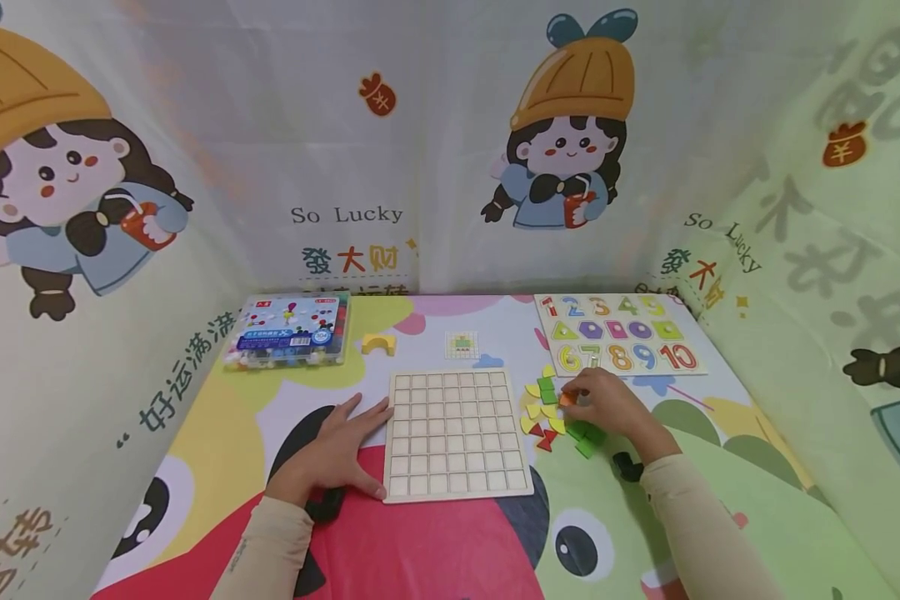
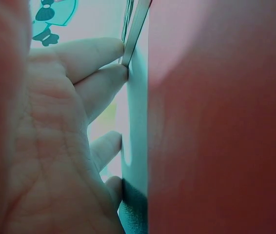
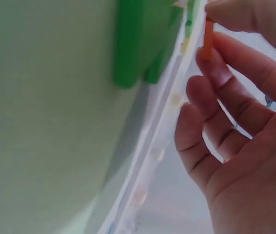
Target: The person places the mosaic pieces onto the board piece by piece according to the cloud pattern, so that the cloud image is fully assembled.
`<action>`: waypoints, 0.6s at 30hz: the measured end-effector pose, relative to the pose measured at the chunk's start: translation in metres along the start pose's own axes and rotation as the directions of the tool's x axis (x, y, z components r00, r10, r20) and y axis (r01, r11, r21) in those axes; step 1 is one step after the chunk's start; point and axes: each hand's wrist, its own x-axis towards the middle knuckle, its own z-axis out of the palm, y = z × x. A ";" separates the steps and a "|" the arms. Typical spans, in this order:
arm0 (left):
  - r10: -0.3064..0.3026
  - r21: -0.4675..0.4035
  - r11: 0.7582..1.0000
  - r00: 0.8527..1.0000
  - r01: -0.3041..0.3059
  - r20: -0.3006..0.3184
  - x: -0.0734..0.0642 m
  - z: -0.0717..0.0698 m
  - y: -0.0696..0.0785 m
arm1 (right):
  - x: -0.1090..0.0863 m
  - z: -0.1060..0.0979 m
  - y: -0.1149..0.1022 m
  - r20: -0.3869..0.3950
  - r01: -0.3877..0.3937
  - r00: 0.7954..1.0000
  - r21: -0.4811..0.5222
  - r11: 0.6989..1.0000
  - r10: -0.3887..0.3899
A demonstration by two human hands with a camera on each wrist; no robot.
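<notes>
Right wrist view: orange piece (image 3: 208, 41) edge-on, pinched in fingers of right hand (image 1: 606, 402); head view part-hides it, shape unclear. Left hand (image 1: 336, 451) spread, touching grid board (image 1: 457, 433).

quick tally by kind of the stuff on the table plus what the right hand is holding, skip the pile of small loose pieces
Boards: 2 (grid board, number board)
Plastic box: 1
Small card: 1
Yellow arch block: 1
Orange piece in the right hand: 1
Total: 6
</notes>
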 end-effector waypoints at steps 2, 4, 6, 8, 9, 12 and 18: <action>0.000 0.002 1.000 1.000 0.000 0.002 0.001 0.000 0.000 | 0.000 -0.001 -0.007 -0.020 0.034 0.999 0.005 0.999 -0.034; 0.004 0.001 1.000 1.000 -0.004 0.001 0.000 0.000 0.000 | 0.004 -0.003 -0.016 -0.027 0.076 0.997 0.003 0.997 -0.076; 0.007 -0.001 1.000 1.000 -0.007 -0.002 0.000 -0.001 -0.001 | 0.010 -0.005 -0.029 -0.029 0.137 0.990 -0.004 0.991 -0.137; 0.011 -0.002 1.000 1.000 -0.011 -0.002 -0.001 -0.002 -0.001 | 0.019 -0.005 -0.044 -0.015 0.183 0.983 -0.016 0.983 -0.183; 0.014 -0.004 1.000 1.000 -0.014 -0.003 -0.001 -0.003 -0.001 | 0.025 -0.004 -0.051 -0.002 0.207 0.978 -0.022 0.978 -0.207; 0.026 0.000 1.000 1.000 -0.026 -0.005 -0.001 -0.003 -0.001 | 0.041 0.002 -0.072 0.047 0.252 0.967 -0.032 0.967 -0.250; 0.050 0.000 0.999 0.999 -0.050 0.001 -0.001 -0.002 -0.001 | 0.067 0.024 -0.100 0.129 0.297 0.949 -0.058 0.953 -0.288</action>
